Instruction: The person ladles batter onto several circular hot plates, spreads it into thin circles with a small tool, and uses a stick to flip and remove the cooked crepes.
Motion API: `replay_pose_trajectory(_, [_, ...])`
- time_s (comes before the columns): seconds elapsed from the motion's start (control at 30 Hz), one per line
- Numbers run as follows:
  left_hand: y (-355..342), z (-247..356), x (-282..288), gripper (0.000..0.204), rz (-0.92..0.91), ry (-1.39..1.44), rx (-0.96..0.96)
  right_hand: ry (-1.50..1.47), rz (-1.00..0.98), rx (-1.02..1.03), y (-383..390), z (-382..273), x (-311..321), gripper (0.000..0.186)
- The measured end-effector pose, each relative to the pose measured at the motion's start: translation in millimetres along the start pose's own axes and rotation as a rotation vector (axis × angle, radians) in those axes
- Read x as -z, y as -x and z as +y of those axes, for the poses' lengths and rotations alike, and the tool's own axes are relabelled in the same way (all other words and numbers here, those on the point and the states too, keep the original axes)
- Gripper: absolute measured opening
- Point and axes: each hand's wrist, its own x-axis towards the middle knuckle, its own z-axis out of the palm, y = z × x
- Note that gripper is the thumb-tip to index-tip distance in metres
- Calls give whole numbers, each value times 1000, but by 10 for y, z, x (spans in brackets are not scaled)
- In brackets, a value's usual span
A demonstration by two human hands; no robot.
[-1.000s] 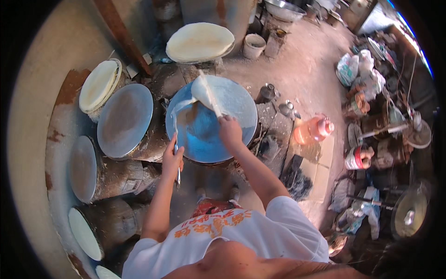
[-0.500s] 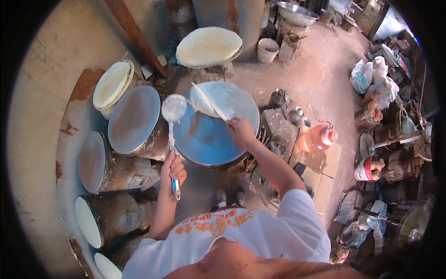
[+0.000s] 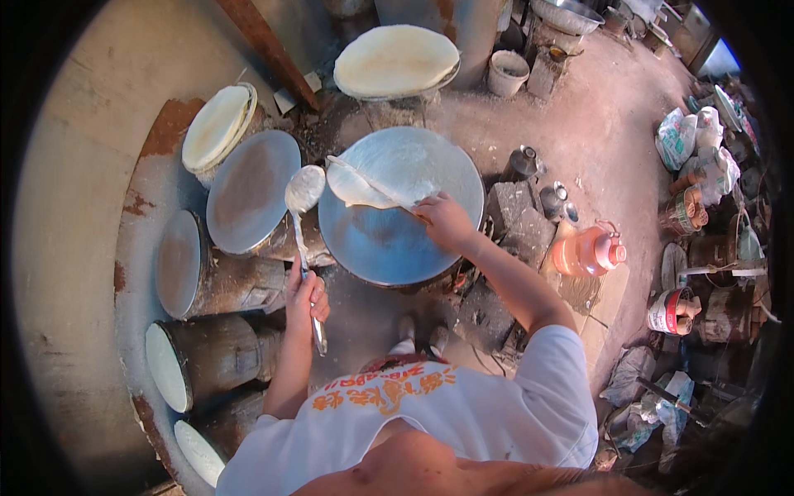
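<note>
My left hand (image 3: 306, 299) grips the metal handle of a long ladle (image 3: 304, 188), whose bowl is coated with pale batter and held beside the large round griddle (image 3: 389, 244). My right hand (image 3: 442, 221) grips a long, flat scraper (image 3: 372, 182) lying across pale batter (image 3: 401, 172) spread over the upper part of that griddle. Beyond it, a stack of round pale flatbreads (image 3: 395, 58) rests on a stand, with a second stack (image 3: 217, 124) at the upper left.
Several round plates on drums line the left, including a grey one (image 3: 252, 190) and a pale one (image 3: 165, 368). An orange jug (image 3: 587, 252), metal pots (image 3: 525, 164) and a bucket (image 3: 506, 73) stand on the right and behind. Clutter and bags (image 3: 674, 136) line the right wall.
My left hand has lifted the ladle up and left of the griddle. The scraper has swung from steep to a flatter slant as my right hand moved. The whole view has shifted.
</note>
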Motion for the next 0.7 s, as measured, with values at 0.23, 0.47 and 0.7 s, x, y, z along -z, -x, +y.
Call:
replay_pose_trajectory(0.23, [92, -186, 196, 56, 159, -564, -80, -1, -39, -88, -309, 402, 273, 27])
replay_pose_trajectory(0.47, [418, -258, 367, 59, 96, -577, 14, -178, -183, 69, -16, 354, 386, 24])
replay_pose_trajectory(0.7, [656, -162, 378, 56, 85, -682, -14, -273, -247, 49, 49, 357, 383, 26])
